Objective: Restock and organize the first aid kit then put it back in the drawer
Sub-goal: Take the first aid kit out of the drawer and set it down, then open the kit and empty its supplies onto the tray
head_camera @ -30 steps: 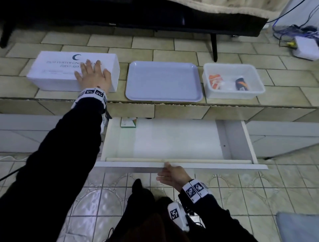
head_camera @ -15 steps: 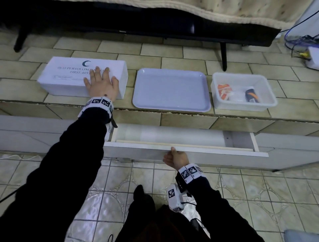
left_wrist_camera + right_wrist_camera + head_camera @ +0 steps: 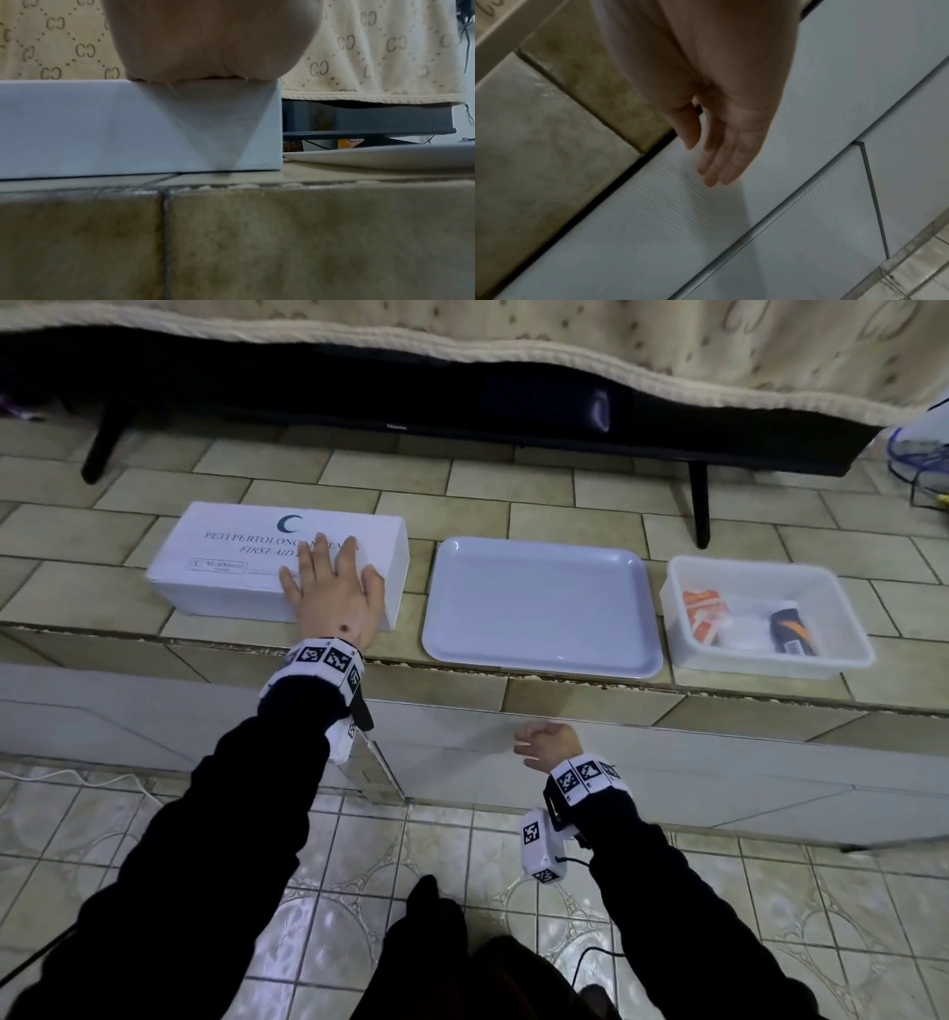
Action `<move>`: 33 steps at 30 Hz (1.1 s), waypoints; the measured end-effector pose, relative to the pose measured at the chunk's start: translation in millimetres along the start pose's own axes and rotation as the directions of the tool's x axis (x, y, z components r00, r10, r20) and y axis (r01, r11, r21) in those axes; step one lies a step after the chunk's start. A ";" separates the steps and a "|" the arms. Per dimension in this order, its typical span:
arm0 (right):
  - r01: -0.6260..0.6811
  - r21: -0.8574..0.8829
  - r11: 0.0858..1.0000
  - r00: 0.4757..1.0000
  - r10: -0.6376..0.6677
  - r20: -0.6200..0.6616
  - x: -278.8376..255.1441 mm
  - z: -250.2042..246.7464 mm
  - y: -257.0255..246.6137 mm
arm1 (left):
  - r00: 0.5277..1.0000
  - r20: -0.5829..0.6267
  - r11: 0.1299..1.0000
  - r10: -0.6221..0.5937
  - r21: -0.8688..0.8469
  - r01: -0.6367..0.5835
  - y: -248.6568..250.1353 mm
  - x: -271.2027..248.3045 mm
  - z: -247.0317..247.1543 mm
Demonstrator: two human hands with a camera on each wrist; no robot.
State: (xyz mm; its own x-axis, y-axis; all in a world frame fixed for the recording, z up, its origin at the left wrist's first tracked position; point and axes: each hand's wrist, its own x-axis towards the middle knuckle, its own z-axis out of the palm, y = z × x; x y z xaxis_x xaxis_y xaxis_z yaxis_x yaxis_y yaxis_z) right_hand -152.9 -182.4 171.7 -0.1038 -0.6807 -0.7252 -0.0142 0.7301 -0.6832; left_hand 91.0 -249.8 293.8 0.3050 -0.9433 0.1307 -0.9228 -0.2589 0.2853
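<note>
A person's left hand (image 3: 334, 588) lies flat, fingers straight, on the white first aid kit box (image 3: 246, 557) on a tiled ledge (image 3: 565, 505). Their right hand (image 3: 547, 744), fingers relaxed and grasping nothing, rests against the closed drawer front (image 3: 693, 762) below.

White rectangular first aid kit box (image 3: 246, 557), lid closed, lies flat on the tiled ledge (image 3: 565, 505) near its front edge, at the left end of the row; long side parallel to that edge. Lid carries a dark crescent mark and printed text (partly covered, "FIRST AID" legible). Drawer (image 3: 642, 762) below the ledge: white front, fully closed, flush with the neighbouring panels.
</note>
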 end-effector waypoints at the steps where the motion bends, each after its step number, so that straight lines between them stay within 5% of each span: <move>1: 0.003 -0.015 1.000 1.000 -0.003 0.006 2.2 -0.6 -1.5 | 1.000 0.000 1.000 0.001 0.001 -0.001 0.2 -0.1 -0.2; 5: 0.022 -0.032 0.999 0.999 -0.021 0.030 6.1 -4.4 -2.1 | 1.000 -0.004 1.000 0.003 0.007 -0.003 -0.4 0.0 0.6; 10: 0.265 -0.370 0.890 0.963 -0.222 0.155 -10.6 -6.5 -2.0 | 1.000 0.012 1.000 -0.007 0.005 0.007 -0.9 0.1 0.1; 14: 0.575 -0.483 0.660 0.803 -0.340 0.490 -50.9 15.6 -47.9 | 0.999 0.050 1.000 -0.003 -0.022 0.004 0.1 -0.1 -3.6; 18: 0.768 -0.355 0.533 0.640 -0.620 0.453 -86.9 54.8 -127.5 | 0.995 0.104 0.984 0.013 -0.177 0.006 -8.8 3.2 -19.2; 20: 0.813 -0.368 0.452 0.580 -0.686 0.439 -91.5 75.2 -165.7 | 0.999 0.035 0.943 -0.008 -0.333 0.019 -18.8 0.5 -30.8; 23: 0.832 -0.462 0.306 0.516 -0.732 0.445 -87.4 106.6 -217.7 | 0.981 -0.064 0.857 -0.181 -0.500 0.126 -40.3 -10.7 -48.3; 28: 0.706 -0.692 0.149 0.605 -0.635 0.480 -57.5 151.0 -267.8 | 0.912 0.122 0.690 -0.393 -0.616 0.380 -67.1 -18.3 -58.3; 30: 0.664 -0.734 0.146 0.670 -0.554 0.495 -46.0 161.5 -273.3 | 0.885 0.243 0.644 -0.396 -0.614 0.457 -74.6 -9.9 -54.6; 33: 0.631 -0.765 0.128 0.734 -0.418 0.536 -31.3 171.4 -271.5 | 0.914 0.274 0.637 -0.298 -0.657 0.404 -82.2 4.3 -46.4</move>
State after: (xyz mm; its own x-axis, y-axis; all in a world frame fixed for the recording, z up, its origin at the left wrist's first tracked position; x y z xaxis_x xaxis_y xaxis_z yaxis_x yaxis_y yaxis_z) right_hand 24.7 -369.7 365.2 0.4628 -0.8368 -0.2925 -0.8279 -0.2900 -0.4801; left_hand 179.1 -223.0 315.0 0.4890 -0.8425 -0.2259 -0.3095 -0.4097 0.8581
